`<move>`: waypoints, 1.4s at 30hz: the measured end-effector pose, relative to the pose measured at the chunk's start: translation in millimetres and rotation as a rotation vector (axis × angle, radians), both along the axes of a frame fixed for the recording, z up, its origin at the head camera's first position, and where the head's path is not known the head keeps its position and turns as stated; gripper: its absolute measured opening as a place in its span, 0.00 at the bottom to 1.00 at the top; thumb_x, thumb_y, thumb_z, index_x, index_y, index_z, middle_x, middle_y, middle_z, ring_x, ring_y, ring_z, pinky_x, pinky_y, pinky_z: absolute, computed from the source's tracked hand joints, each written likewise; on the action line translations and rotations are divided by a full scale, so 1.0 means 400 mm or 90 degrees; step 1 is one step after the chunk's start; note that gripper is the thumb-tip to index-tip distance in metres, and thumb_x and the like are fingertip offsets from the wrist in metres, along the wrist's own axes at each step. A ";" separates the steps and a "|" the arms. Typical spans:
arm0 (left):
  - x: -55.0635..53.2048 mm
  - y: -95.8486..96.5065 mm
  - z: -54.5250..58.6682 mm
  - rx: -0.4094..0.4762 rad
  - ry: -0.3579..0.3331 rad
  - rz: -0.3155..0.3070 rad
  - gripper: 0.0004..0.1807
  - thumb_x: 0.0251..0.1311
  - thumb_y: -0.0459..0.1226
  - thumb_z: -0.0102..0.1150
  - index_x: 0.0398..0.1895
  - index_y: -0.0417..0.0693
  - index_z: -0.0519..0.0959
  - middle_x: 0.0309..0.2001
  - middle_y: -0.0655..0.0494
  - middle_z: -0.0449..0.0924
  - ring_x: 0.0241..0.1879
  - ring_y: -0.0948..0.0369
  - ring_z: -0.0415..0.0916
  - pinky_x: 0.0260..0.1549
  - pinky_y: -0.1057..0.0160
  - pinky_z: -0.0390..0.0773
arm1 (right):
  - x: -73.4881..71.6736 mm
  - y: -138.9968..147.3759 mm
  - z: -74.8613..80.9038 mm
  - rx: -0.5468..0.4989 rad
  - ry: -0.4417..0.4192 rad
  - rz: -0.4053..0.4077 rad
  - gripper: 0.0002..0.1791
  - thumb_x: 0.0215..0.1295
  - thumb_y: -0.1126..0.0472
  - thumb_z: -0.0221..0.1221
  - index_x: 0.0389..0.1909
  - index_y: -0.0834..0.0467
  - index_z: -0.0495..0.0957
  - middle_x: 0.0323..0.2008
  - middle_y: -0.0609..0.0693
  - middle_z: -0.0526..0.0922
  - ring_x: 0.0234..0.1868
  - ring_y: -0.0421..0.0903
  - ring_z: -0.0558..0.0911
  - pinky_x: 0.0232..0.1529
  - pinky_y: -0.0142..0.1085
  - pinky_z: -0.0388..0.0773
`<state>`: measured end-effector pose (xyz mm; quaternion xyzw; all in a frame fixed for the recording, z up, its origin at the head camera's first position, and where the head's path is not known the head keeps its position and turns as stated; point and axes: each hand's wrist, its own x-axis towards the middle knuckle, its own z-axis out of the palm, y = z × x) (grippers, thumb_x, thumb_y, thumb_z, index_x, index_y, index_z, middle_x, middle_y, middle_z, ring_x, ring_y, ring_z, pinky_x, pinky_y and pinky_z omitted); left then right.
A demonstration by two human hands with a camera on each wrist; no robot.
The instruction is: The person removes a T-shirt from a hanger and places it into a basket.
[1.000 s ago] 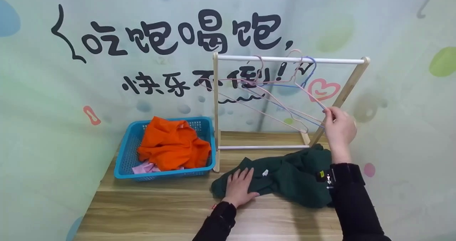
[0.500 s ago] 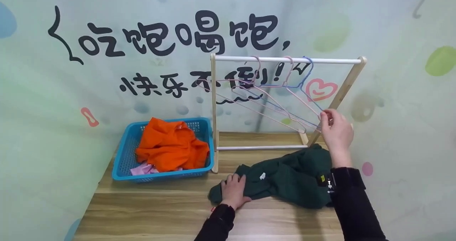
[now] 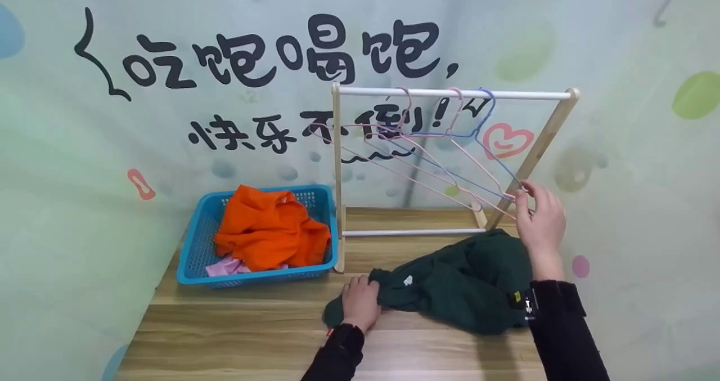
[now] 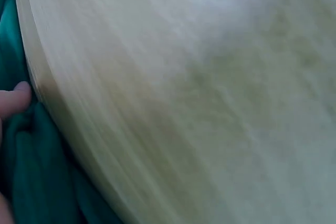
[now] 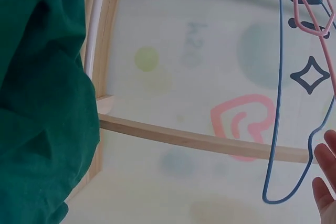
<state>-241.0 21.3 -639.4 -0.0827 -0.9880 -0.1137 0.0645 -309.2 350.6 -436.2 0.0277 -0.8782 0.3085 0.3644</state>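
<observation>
A crumpled dark green garment (image 3: 461, 291) with a small white tag lies on the wooden table. My left hand (image 3: 361, 302) grips its left end, fingers curled over the cloth. In the left wrist view, a thumb shows against the bunched green fabric (image 4: 31, 166). A blue clothes hanger (image 3: 493, 111) hangs from the rack's white top bar, to the right of two pink hangers (image 3: 461, 108). My right hand (image 3: 543, 218) is raised at the hangers' right ends. Its fingers (image 5: 328, 166) are extended close beside the blue hanger's end in the right wrist view.
The wood-and-white clothes rack (image 3: 548, 139) stands at the back of the table. Left of it sits a blue plastic basket (image 3: 183, 257) holding an orange garment (image 3: 270, 229) and a pink cloth (image 3: 224, 267). A printed backdrop (image 3: 169, 9) rises close behind and at the sides.
My left hand has slid left and curled onto the green garment, whose left part is drawn together. My right hand let go of the hangers and shifted slightly down and right; they swung back.
</observation>
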 end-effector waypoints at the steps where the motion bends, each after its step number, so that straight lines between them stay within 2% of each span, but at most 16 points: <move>1: -0.001 -0.004 0.003 0.016 -0.012 0.006 0.21 0.45 0.41 0.77 0.44 0.47 0.83 0.44 0.46 0.78 0.47 0.49 0.72 0.44 0.49 0.73 | 0.007 0.004 -0.005 -0.001 0.001 0.002 0.20 0.75 0.53 0.53 0.57 0.62 0.78 0.53 0.61 0.81 0.55 0.60 0.75 0.58 0.58 0.67; 4: -0.003 -0.018 0.023 0.093 -0.053 0.021 0.21 0.49 0.38 0.73 0.48 0.45 0.82 0.46 0.44 0.78 0.47 0.47 0.73 0.46 0.47 0.75 | 0.026 0.014 -0.020 0.003 0.011 0.013 0.20 0.74 0.54 0.54 0.59 0.61 0.77 0.57 0.60 0.79 0.58 0.61 0.74 0.59 0.58 0.67; 8: -0.010 -0.039 0.054 0.236 -0.091 0.043 0.22 0.55 0.34 0.68 0.55 0.41 0.79 0.50 0.40 0.79 0.50 0.44 0.76 0.49 0.45 0.76 | 0.049 0.027 -0.050 0.010 0.017 0.025 0.21 0.72 0.56 0.56 0.61 0.60 0.75 0.60 0.59 0.77 0.61 0.61 0.73 0.60 0.59 0.66; 13: -0.022 -0.054 0.085 0.433 -0.089 0.090 0.23 0.60 0.34 0.62 0.60 0.38 0.77 0.57 0.41 0.79 0.57 0.44 0.75 0.57 0.47 0.72 | 0.072 0.037 -0.085 0.014 0.005 0.024 0.22 0.73 0.55 0.55 0.64 0.59 0.74 0.64 0.57 0.74 0.64 0.61 0.71 0.63 0.60 0.64; 16: -0.027 -0.060 0.112 0.527 -0.073 0.110 0.21 0.62 0.34 0.60 0.58 0.38 0.76 0.57 0.42 0.79 0.58 0.45 0.74 0.60 0.47 0.70 | 0.082 0.038 -0.103 0.020 0.007 0.024 0.23 0.73 0.55 0.55 0.64 0.60 0.73 0.66 0.58 0.72 0.65 0.62 0.70 0.63 0.61 0.64; 18: -0.032 -0.064 0.136 0.573 -0.050 0.110 0.18 0.62 0.32 0.59 0.55 0.37 0.77 0.55 0.41 0.79 0.57 0.45 0.75 0.59 0.47 0.70 | 0.091 0.036 -0.114 0.018 0.008 0.024 0.24 0.73 0.54 0.55 0.65 0.60 0.73 0.67 0.58 0.72 0.65 0.63 0.69 0.63 0.62 0.62; 21: -0.041 -0.073 0.178 0.604 -0.010 0.115 0.14 0.60 0.32 0.60 0.49 0.41 0.77 0.51 0.44 0.80 0.53 0.46 0.76 0.55 0.46 0.72 | 0.102 0.033 -0.131 0.012 0.008 0.023 0.25 0.72 0.55 0.56 0.66 0.61 0.71 0.67 0.59 0.71 0.66 0.64 0.68 0.64 0.62 0.60; 26: -0.048 -0.106 0.252 0.688 0.046 0.105 0.13 0.62 0.31 0.60 0.50 0.43 0.77 0.52 0.46 0.80 0.53 0.48 0.75 0.56 0.46 0.71 | 0.113 0.037 -0.157 0.011 0.011 0.023 0.28 0.70 0.58 0.56 0.68 0.63 0.68 0.67 0.62 0.70 0.66 0.65 0.68 0.64 0.61 0.60; 29: -0.051 -0.139 0.293 0.746 0.084 0.109 0.17 0.62 0.28 0.59 0.54 0.40 0.76 0.54 0.44 0.79 0.56 0.48 0.73 0.59 0.46 0.68 | 0.114 0.043 -0.170 0.011 0.008 0.025 0.29 0.70 0.58 0.56 0.69 0.63 0.67 0.67 0.62 0.70 0.66 0.66 0.68 0.63 0.62 0.60; 34: -0.046 -0.210 0.359 0.823 0.181 0.139 0.19 0.60 0.22 0.55 0.56 0.35 0.73 0.57 0.40 0.76 0.56 0.47 0.71 0.61 0.47 0.67 | 0.116 0.049 -0.189 0.009 -0.001 0.029 0.29 0.70 0.57 0.56 0.69 0.63 0.67 0.67 0.64 0.69 0.66 0.67 0.67 0.63 0.63 0.60; 39: -0.033 -0.287 0.444 0.932 0.275 0.133 0.18 0.63 0.21 0.51 0.56 0.36 0.72 0.55 0.44 0.75 0.53 0.52 0.71 0.59 0.53 0.68 | 0.120 0.052 -0.200 0.016 -0.025 0.027 0.29 0.69 0.59 0.56 0.69 0.65 0.66 0.66 0.66 0.69 0.65 0.68 0.67 0.63 0.63 0.60; 42: -0.027 -0.332 0.493 0.962 0.325 0.134 0.16 0.65 0.22 0.51 0.55 0.36 0.72 0.52 0.47 0.75 0.51 0.55 0.70 0.57 0.57 0.69 | 0.121 0.055 -0.205 0.024 -0.044 0.025 0.30 0.70 0.58 0.56 0.68 0.66 0.66 0.66 0.67 0.68 0.65 0.68 0.67 0.63 0.63 0.60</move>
